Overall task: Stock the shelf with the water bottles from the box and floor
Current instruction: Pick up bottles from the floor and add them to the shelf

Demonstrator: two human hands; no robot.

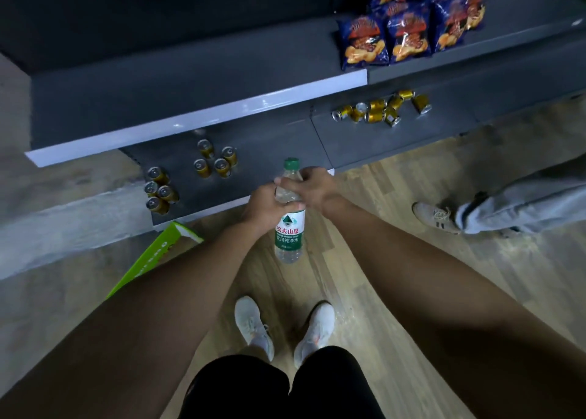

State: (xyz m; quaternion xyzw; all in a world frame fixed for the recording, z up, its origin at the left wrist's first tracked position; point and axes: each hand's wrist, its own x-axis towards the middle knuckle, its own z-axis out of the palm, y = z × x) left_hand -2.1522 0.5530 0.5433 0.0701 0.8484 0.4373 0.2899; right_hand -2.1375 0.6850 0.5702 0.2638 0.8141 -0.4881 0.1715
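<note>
I have both hands on one water bottle (288, 233). The fingers of my left hand (261, 207) curl round its upper body just above the green label. The fingers of my right hand (309, 185) wrap its shoulder from the other side, so both sets of fingers are closed on it. The green cap pokes out just beyond my fingers, and the label and base hang below them in the air above the wooden floor (396, 260).

Just beyond my fingers lies the dark bottom shelf (269, 146). On it, left of my fingers, stand two small clusters of gold cans (160, 190). Farther off to the right, more of them lie tumbled in a heap. Above that heap, blue chip bags (409, 28) sit on a higher shelf.

Down to the left of my fingers a green box (155, 257) rests on the floor. Below my fingers are my own white shoes (253, 323). Well to the right is another person's shoe (436, 217).
</note>
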